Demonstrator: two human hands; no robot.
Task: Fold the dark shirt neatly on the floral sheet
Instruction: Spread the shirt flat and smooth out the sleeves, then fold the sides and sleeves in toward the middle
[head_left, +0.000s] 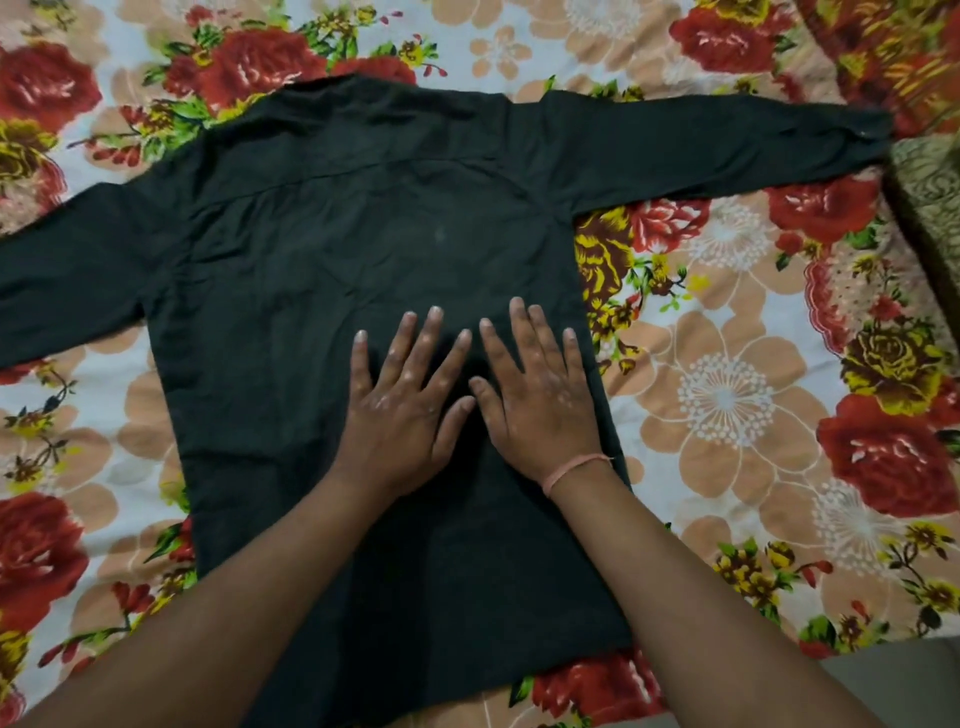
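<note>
Two sleeves of the dark shirt (363, 249) are seen stretched out to either side, the garment lying back-up and flat on the floral sheet (727, 395), collar away from the camera. Both hands are laid palm-down on the shirt's lower back, side by side with thumbs nearly touching: left hand (402, 410) and right hand (537, 397), fingers spread, nothing pinched. A pink thread band (574, 470) is worn at the right wrist.

Step judged in hand: smoothing the body before any fold; no fold is yet made. Next move is judged to call for one sleeve and side panel being brought inward over the back, edge kept straight.

Hidden or unclear: the shirt's left cuff is cut off by the frame edge; the hem is partly covered by the forearms; the front and its buttons face down, unseen. A patterned object (930, 208) beyond the shirt's right cuff cannot be identified.
</note>
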